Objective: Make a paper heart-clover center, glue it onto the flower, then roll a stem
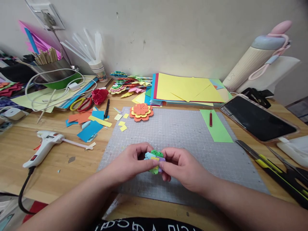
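Both my hands meet over the near part of a grey cutting mat (183, 134). My left hand (131, 163) and my right hand (183, 168) pinch a small folded paper flower (155, 158) of green, blue, yellow and purple layers between thumbs and fingers. The flower is held just above the mat, partly hidden by my fingers. An orange and yellow paper flower (141, 111) lies at the mat's far left corner.
A white glue gun (44, 147) lies left on the wooden desk. Paper scraps (90, 123), scissors (80, 104) and a red paper rose (99, 95) sit beyond it. Coloured sheets (187, 89) are stacked at the back. A phone (257, 118), a green strip with pen (215, 125) and a utility knife (271, 170) lie right.
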{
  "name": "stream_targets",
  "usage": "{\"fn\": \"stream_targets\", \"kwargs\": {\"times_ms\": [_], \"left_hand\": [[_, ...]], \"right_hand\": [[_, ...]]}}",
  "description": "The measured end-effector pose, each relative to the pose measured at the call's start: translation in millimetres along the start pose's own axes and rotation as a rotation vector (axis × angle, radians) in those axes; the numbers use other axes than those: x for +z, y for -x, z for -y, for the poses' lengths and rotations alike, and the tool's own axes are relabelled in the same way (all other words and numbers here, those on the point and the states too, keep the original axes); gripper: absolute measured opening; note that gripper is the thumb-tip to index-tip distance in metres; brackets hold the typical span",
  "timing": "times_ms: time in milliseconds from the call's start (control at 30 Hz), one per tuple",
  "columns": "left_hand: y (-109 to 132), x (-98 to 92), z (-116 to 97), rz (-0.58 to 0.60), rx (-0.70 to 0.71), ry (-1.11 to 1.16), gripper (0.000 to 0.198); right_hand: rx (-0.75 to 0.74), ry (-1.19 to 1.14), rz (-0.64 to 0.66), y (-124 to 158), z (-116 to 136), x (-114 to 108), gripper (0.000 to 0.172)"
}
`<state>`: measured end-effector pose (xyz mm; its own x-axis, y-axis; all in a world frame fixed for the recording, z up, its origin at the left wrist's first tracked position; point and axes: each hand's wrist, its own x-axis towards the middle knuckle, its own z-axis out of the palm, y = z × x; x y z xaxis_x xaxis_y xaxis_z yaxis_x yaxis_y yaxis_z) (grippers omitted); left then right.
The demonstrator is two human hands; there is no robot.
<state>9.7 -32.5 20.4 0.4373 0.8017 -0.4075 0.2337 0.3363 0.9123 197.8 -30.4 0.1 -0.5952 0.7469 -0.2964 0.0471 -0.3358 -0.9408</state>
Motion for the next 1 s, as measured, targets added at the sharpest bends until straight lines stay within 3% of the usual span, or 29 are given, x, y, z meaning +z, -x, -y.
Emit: {"fn": "stream_targets", "kwargs": {"times_ms": [133,267,433,533,667,867,1000], "left_hand": [[1.5,-9.3,1.3,0.037,0.044,0.117,0.045],[-2.0,-15.4,7.6,-0.208,0.129,0.149,0.041],[-8.4,-12.8,18.8,-0.457,0.188,-0.028,0.034],[-7.8,-10.5,22.9,-0.544,0.397,-0.151,0.007],[0.3,-10.9,21.4,-0.457,0.674,-0.506,0.041],[12.2,-11.4,14.9,-0.314,0.814,-0.891,0.043],[13.5,-11.7,14.6,-0.278,0.843,-1.006,0.044]], "right_hand": [[0.043,-0.11,-0.033,-1.9,-1.0,-1.6,0.015],[0.063,-0.244,-0.043,-4.2,-3.7,-3.5,0.016],[0.064,-0.31,-0.042,-5.2,-6.8,-4.4,0.014],[0.076,-0.361,-0.03,-6.0,-7.2,-4.3,0.017],[0.125,-0.469,0.025,-6.9,-7.1,-5.0,0.018],[0.205,-0.515,0.078,-7.2,-5.7,-5.3,0.021],[0.246,-0.523,0.095,-6.3,-3.0,-4.8,0.02]]}}
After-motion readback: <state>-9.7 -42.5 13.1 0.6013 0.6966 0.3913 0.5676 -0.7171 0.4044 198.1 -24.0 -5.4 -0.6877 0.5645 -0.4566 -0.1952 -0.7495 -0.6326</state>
